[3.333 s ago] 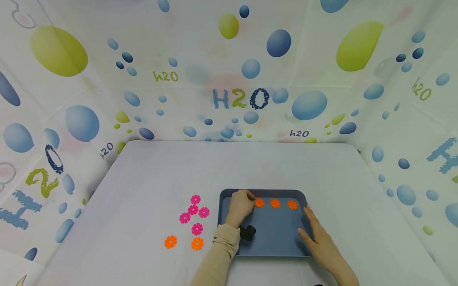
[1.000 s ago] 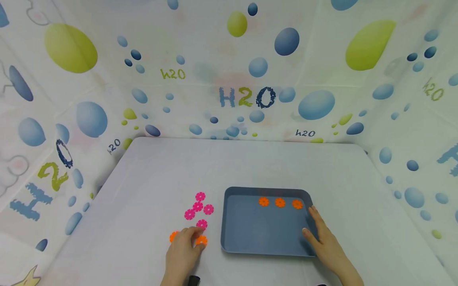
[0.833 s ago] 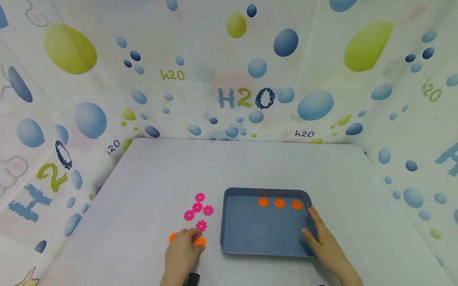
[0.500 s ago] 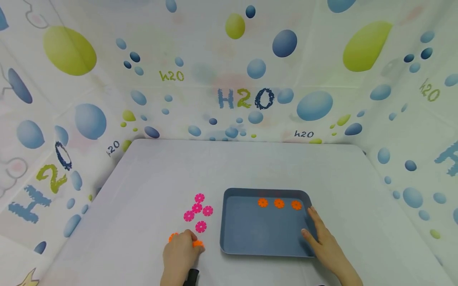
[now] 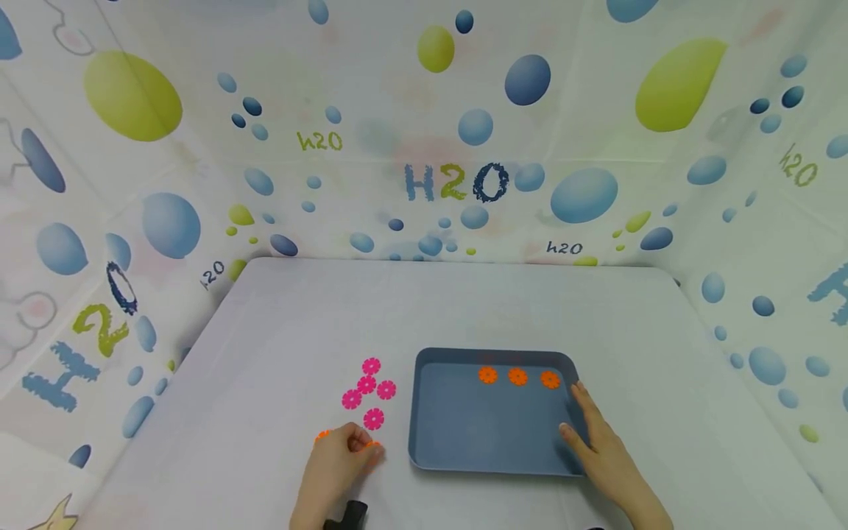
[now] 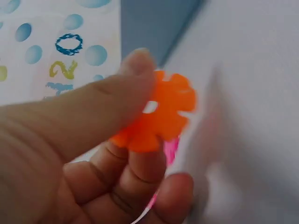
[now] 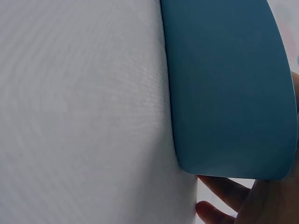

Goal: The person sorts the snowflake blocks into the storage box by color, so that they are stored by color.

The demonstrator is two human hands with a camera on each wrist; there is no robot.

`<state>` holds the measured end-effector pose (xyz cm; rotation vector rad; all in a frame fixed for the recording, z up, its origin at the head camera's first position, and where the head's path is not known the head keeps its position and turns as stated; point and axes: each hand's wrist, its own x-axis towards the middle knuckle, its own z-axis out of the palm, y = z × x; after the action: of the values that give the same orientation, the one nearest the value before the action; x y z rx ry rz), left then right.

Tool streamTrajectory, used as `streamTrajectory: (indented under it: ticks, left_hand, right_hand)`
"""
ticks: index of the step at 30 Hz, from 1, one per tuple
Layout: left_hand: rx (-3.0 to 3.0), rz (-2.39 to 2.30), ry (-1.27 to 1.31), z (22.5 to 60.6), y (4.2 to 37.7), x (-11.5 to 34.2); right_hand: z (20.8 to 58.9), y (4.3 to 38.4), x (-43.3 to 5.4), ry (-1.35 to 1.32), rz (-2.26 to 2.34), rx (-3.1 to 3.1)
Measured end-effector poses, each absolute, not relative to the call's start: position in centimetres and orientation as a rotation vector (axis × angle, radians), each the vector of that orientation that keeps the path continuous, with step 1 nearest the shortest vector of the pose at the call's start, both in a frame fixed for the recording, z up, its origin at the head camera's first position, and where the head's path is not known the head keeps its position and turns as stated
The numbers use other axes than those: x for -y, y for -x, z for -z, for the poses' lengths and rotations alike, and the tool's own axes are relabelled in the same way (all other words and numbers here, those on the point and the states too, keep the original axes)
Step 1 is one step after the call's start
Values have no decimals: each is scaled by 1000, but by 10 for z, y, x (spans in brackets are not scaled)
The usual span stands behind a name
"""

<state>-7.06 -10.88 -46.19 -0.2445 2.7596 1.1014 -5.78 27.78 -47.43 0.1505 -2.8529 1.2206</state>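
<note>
In the left wrist view, my left hand (image 5: 334,464) pinches an orange flower-shaped disc (image 6: 175,105) with notched edges and a central hole, thumb against its face. Seen from the head, most of that disc is hidden by the fingers, left of the blue-grey tray (image 5: 490,434). A second orange disc (image 5: 322,435) lies partly covered behind the same hand. Three orange discs (image 5: 517,377) lie in a row along the tray's far side. My right hand (image 5: 609,453) rests at the tray's right edge with fingers extended and thumb over the inside.
Several pink flower-shaped discs (image 5: 366,384) lie loose on the white tabletop (image 5: 278,353), left of the tray. A black wrist device (image 5: 347,514) shows by the left wrist. Patterned cloth walls (image 5: 371,184) stand behind and at both sides.
My left hand came from the tray's far-left side to the loose discs. It has since tipped up the nearer orange disc between thumb and fingers. My right hand stays at the tray edge.
</note>
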Motion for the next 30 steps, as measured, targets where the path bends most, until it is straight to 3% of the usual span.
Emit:
streamTrajectory:
  ticks: [18,30]
  left_hand:
    - [-2488,-1717,253,438,130,67]
    - [-2538,-1606,19,433,166,13]
  right_hand:
    - [477,59,-278,-127,-1230,2866]
    - [479,60,-278,-134,-1224,2858]
